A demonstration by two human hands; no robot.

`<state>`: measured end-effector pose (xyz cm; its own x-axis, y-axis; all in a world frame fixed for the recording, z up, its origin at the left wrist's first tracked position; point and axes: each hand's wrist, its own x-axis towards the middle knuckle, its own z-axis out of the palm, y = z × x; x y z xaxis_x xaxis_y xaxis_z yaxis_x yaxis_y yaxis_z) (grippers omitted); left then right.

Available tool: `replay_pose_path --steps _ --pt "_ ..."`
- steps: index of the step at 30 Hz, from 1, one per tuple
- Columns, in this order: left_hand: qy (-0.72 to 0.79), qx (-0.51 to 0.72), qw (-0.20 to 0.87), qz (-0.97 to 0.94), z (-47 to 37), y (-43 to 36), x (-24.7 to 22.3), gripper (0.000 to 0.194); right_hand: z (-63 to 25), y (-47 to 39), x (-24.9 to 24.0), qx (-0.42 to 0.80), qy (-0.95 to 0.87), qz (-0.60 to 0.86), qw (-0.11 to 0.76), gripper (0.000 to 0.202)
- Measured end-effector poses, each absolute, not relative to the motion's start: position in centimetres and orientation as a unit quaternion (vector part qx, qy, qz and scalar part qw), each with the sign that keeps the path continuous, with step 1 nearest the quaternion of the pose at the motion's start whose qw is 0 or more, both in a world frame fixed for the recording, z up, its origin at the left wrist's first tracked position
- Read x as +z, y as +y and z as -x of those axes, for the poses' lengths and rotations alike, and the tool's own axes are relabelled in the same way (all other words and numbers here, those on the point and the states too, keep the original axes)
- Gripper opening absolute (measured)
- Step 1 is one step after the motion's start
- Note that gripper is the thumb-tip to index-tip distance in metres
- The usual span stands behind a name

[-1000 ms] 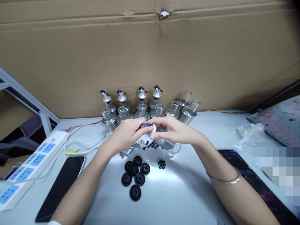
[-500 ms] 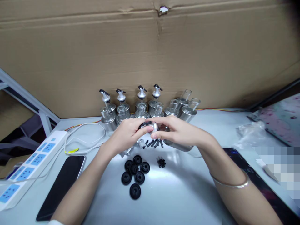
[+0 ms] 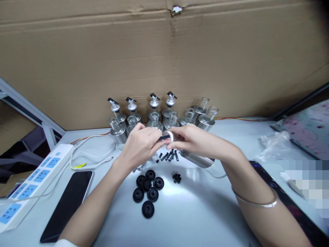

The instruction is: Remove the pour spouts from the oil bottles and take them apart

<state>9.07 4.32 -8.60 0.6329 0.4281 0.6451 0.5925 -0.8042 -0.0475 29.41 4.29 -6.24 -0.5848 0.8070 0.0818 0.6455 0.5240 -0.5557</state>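
Observation:
My left hand (image 3: 144,142) is closed on a silver pourer (image 3: 169,136) with a black lever, at the mouth of a bottle. My right hand (image 3: 191,139) wraps round the neck of that steel-bodied bottle (image 3: 196,159), which lies tilted with its base to the right. The fingers hide most of the glass neck. Below the hands are small black levers (image 3: 169,156), a cluster of tiny black parts (image 3: 177,177) and several black round rings (image 3: 148,209). Silver pieces (image 3: 139,168) show partly beneath my left hand.
Several steel and glass bottles (image 3: 118,133) stand along the cardboard wall (image 3: 164,61), some with pourers. On the left are a power strip (image 3: 31,185), a white cable (image 3: 89,137) and a phone (image 3: 68,206). A dark device (image 3: 288,202) and clear plastic (image 3: 275,144) lie right.
My left hand has turned over the pourer, its knuckles now higher and its lever pointing differently. My right hand still holds the bottle, whose base has shifted slightly right.

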Motion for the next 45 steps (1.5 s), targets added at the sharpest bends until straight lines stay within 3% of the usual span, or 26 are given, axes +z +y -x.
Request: replay_pose_path --steps 3,11,16,23,33,41,45 --pt "-0.264 -0.377 0.17 0.871 -9.1 3.8 -8.1 0.039 -30.7 5.2 -6.4 0.214 -0.831 0.46 0.227 0.031" --pt "-0.318 -0.383 0.058 0.865 -8.1 4.7 -8.3 0.042 -33.1 6.7 -6.6 0.098 -0.698 0.461 0.539 0.022" --pt "-0.302 -0.423 0.033 0.854 -8.1 5.1 -8.6 0.039 -33.3 8.5 -8.5 0.094 -0.674 0.421 0.599 0.025" --pt "-0.338 -0.429 0.058 0.836 -7.0 5.4 -8.1 0.024 -33.2 10.1 -10.7 0.016 -0.688 0.464 0.558 0.024" --pt "-0.33 -0.448 -0.006 0.831 -7.3 5.4 -8.2 0.013 -32.9 11.3 -13.2 0.001 -0.726 0.461 0.511 0.025" --pt "-0.364 -0.496 -0.115 0.78 -7.4 4.5 -8.1 0.014 -31.9 8.5 -10.3 -0.087 -0.748 0.425 0.503 0.012" --pt "-0.366 -0.505 -0.206 0.754 -8.2 1.5 -10.7 0.009 -31.1 6.0 -10.5 0.021 -0.814 0.451 0.367 0.012"
